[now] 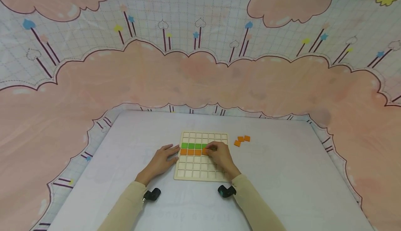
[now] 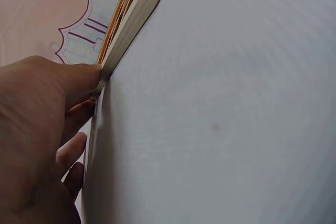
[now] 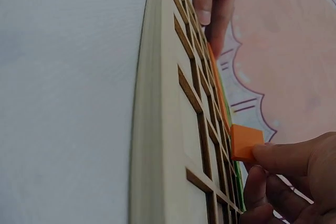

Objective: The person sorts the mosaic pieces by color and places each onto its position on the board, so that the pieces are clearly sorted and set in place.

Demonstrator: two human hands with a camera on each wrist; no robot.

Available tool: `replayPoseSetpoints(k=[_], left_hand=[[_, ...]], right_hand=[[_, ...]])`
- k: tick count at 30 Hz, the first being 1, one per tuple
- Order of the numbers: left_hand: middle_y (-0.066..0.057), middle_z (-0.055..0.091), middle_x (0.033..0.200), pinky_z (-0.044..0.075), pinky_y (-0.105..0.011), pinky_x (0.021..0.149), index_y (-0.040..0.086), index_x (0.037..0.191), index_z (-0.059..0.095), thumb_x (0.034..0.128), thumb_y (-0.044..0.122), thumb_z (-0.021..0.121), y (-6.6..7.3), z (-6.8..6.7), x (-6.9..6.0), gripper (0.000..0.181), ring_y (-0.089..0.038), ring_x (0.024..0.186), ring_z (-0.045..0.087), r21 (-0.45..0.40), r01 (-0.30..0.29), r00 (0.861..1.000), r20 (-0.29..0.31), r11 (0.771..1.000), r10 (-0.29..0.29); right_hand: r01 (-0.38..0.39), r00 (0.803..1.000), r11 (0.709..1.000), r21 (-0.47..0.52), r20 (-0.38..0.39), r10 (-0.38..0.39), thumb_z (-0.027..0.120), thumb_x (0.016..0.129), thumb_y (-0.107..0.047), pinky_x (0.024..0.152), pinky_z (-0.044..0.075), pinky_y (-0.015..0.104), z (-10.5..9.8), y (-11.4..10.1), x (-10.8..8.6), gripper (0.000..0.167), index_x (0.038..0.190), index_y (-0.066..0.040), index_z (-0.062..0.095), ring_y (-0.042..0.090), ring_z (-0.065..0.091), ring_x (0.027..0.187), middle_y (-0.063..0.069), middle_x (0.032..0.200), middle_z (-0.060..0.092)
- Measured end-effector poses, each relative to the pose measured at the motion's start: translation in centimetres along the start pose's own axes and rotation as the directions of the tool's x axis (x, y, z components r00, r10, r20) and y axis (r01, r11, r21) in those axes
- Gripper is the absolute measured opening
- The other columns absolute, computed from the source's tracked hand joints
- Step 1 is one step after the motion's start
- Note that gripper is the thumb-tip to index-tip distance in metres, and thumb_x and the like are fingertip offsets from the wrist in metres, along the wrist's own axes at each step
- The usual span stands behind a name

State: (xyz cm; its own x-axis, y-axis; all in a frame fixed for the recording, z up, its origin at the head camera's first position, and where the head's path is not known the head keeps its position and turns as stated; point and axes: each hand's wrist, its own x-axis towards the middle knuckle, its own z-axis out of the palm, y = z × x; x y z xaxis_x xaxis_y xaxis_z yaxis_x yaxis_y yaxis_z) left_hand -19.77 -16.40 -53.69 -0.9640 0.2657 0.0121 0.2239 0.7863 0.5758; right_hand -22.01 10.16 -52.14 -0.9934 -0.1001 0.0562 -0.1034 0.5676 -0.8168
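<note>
A pale wooden grid board (image 1: 191, 175) lies on the table, with a row of green square tiles (image 1: 191, 146) and, just below it, a row of orange square tiles (image 1: 190, 152). My right hand (image 1: 221, 156) pinches one orange tile (image 3: 245, 142) between thumb and fingers, over the orange row at its right end. In the right wrist view that tile stands tilted at the grid. My left hand (image 1: 161, 159) rests at the board's left edge with fingers extended; its thumb (image 2: 84, 80) touches the edge in the left wrist view. My right hand covers part of the grid.
Several loose orange tiles (image 1: 240, 139) lie on the table to the right of the board's upper corner. The white tabletop (image 1: 141, 130) reaches back to a wall cloth (image 1: 200, 81) printed with pink clouds. A black device (image 1: 227, 191) sits at the right wrist.
</note>
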Motion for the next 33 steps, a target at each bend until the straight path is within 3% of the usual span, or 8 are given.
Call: replayPoseSetpoints(k=[12,22,33], left_hand=[[0.001,0.046,0.154,0.03,-0.06,0.116,0.015,0.144,0.051,0.096,0.027,0.063,0.07,-0.07,-0.08,0.051,-0.032,0.146,0.033,-0.004,-0.008,1.0,-0.007,1.0,0.008],[0.001,0.046,0.153,0.031,-0.06,0.115,0.015,0.144,0.051,0.0955,0.028,0.064,-0.07,-0.01,0.05,0.052,-0.032,0.146,0.033,-0.002,0.001,1.0,-0.008,1.0,-0.001],[0.001,0.046,0.153,0.031,-0.06,0.115,0.014,0.143,0.052,0.0955,0.026,0.064,-0.06,0.05,-0.03,0.051,-0.032,0.146,0.032,-0.006,-0.003,1.0,-0.006,1.0,0.003]], right_hand=[[-0.004,1.0,0.999,-0.05,-0.005,0.004,0.071,0.088,-0.009,0.089,0.054,0.042,0.22,-0.59,-0.22,0.008,0.091,-0.015,0.076,0.02,0.066,0.093,0.003,0.096,0.075],[0.035,0.999,0.999,-0.038,-0.013,-0.036,0.069,0.09,-0.009,0.085,0.055,0.038,0.5,0.28,0.06,0.011,0.09,-0.017,0.076,0.017,0.065,0.091,0.001,0.095,0.074],[0.021,1.0,0.999,-0.046,-0.017,-0.021,0.071,0.089,-0.009,0.081,0.055,0.035,0.57,0.3,-0.05,0.009,0.089,-0.016,0.076,0.016,0.064,0.087,0.001,0.094,0.074]])
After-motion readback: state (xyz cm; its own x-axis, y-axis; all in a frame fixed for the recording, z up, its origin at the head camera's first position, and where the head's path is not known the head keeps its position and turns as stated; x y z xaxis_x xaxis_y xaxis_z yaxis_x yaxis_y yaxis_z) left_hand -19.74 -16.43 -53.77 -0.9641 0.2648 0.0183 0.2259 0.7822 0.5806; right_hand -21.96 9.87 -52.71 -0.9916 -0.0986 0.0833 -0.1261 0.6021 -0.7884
